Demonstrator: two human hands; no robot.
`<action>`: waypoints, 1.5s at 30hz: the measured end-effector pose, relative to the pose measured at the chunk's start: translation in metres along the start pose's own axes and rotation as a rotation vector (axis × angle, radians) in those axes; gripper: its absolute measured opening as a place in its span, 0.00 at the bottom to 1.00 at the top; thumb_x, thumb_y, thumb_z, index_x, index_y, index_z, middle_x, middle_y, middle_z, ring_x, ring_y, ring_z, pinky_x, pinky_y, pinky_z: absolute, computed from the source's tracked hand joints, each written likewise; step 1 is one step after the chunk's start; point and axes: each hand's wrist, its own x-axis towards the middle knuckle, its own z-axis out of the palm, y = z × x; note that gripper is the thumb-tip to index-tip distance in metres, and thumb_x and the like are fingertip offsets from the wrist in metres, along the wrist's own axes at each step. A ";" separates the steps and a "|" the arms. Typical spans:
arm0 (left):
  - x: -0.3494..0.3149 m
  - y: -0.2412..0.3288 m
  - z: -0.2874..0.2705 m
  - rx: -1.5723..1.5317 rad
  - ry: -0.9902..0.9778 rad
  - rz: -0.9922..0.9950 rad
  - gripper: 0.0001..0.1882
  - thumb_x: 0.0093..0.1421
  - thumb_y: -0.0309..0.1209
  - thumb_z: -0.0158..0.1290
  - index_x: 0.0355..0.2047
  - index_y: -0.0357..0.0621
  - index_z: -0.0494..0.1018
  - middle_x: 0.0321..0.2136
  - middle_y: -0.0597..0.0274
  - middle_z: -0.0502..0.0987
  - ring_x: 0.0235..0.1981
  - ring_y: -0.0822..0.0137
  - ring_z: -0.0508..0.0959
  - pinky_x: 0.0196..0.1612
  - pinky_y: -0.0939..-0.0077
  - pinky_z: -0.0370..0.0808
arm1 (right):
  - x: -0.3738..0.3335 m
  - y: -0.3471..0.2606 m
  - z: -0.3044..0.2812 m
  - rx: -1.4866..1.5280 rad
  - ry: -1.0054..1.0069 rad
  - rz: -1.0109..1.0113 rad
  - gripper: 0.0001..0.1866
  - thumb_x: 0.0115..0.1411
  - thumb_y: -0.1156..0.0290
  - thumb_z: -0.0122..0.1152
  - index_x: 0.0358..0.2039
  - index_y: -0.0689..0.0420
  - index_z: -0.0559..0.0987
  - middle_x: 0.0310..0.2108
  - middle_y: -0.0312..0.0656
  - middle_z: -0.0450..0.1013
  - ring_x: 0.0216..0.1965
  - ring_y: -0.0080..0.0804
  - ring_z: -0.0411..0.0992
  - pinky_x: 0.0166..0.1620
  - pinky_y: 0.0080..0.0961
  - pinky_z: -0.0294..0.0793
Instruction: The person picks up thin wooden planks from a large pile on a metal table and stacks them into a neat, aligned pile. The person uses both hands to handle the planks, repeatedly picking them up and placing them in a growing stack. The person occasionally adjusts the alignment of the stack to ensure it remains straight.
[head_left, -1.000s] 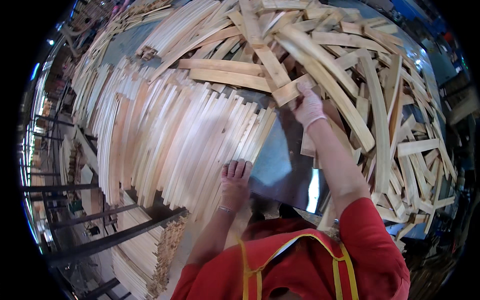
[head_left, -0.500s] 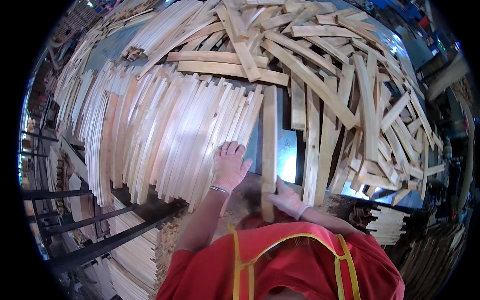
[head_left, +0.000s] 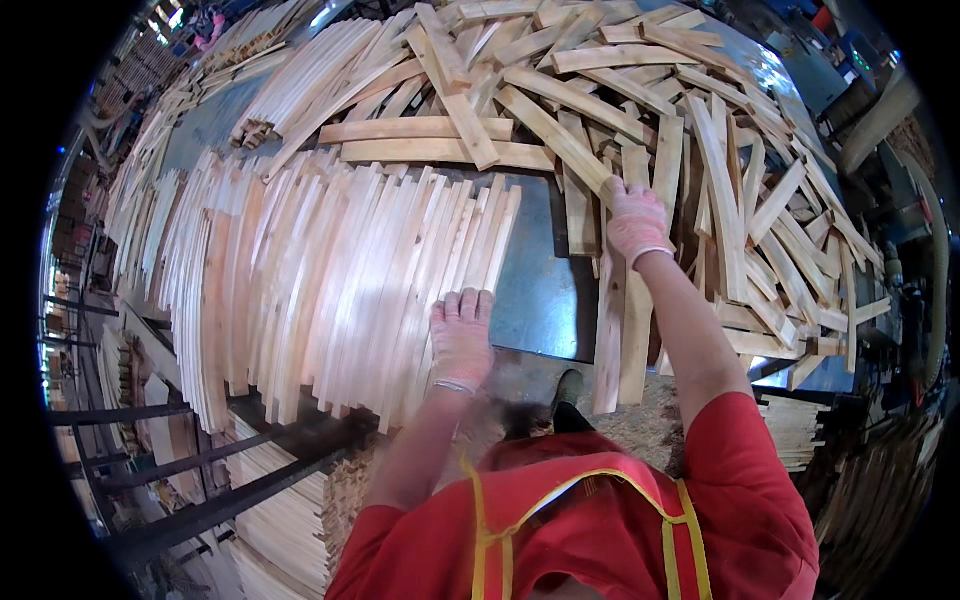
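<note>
From here, the left hand (head_left: 462, 338) lies, fingers extended, on the slat row's (head_left: 345, 270) right edge. Right of that row, the right hand (head_left: 638, 222) meets loose boards (head_left: 553, 140); I can't tell its grip. Seemingly it's choosing one; lifting calls for firm hold.

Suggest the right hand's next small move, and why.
Probably draw the slanting plank toward the row of strips: the right hand is at the plank's near end, the left hand rests on the row, and blue-grey tabletop shows beside it.
</note>
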 end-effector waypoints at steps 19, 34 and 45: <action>0.008 0.020 0.008 -0.035 0.041 -0.107 0.46 0.54 0.46 0.65 0.71 0.45 0.62 0.69 0.53 0.62 0.71 0.47 0.60 0.75 0.42 0.52 | -0.019 -0.065 0.045 0.203 -0.049 -0.144 0.35 0.57 0.69 0.62 0.67 0.57 0.69 0.70 0.55 0.63 0.72 0.56 0.61 0.70 0.48 0.64; 0.003 0.005 -0.018 -0.349 -0.077 0.062 0.48 0.57 0.60 0.61 0.72 0.46 0.64 0.72 0.50 0.62 0.75 0.46 0.57 0.77 0.46 0.47 | -0.294 -0.115 0.011 1.113 -0.368 0.259 0.48 0.56 0.72 0.66 0.75 0.56 0.55 0.56 0.61 0.74 0.58 0.58 0.76 0.65 0.44 0.74; -0.001 0.019 0.033 -0.094 0.121 0.045 0.43 0.56 0.40 0.59 0.71 0.41 0.62 0.69 0.53 0.63 0.74 0.50 0.57 0.78 0.48 0.47 | -0.162 -0.036 0.059 0.122 -0.168 0.025 0.44 0.56 0.71 0.62 0.75 0.50 0.61 0.75 0.52 0.57 0.76 0.55 0.54 0.76 0.50 0.53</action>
